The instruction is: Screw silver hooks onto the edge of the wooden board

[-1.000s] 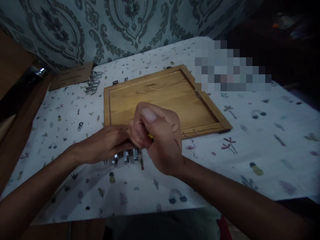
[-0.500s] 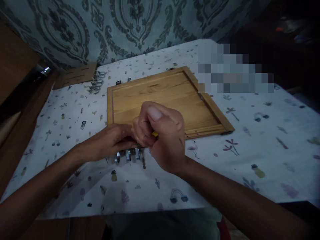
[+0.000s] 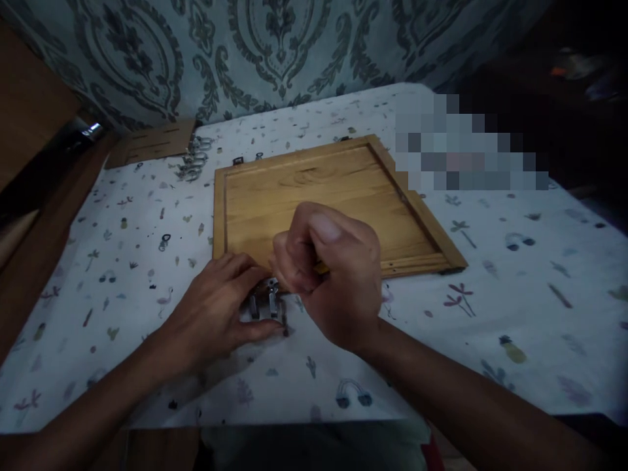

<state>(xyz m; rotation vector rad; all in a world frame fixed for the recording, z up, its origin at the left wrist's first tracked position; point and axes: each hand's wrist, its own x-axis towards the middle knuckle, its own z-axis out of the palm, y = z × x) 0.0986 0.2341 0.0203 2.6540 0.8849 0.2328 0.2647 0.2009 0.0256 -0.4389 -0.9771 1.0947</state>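
A framed wooden panel (image 3: 314, 196) lies flat on the table, its near edge partly hidden by my hands. Small silver metal hooks (image 3: 273, 304) stick out from that edge towards me. My left hand (image 3: 210, 304) is open around them: its fingers rest at the panel's edge, and the thumb is stretched out apart on the near side. My right hand (image 3: 338, 275) is a closed fist above the near edge, just right of the hooks. A yellow tool (image 3: 321, 267) shows only as a sliver inside the fist; its tip is hidden.
A patterned white cloth (image 3: 147, 275) covers the table. At the back left lie a brown cardboard piece (image 3: 152, 142) and a cluster of metal hooks (image 3: 196, 157). Dark fittings (image 3: 238, 161) show at the panel's far edge. A patterned wall (image 3: 275, 52) stands behind; a blurred-out patch (image 3: 461, 157) hides the back right.
My left thumb has moved away from the fingers towards me, and the left hand has spread around the hooks. My right fist stays closed in nearly the same place. The view has shifted slightly.
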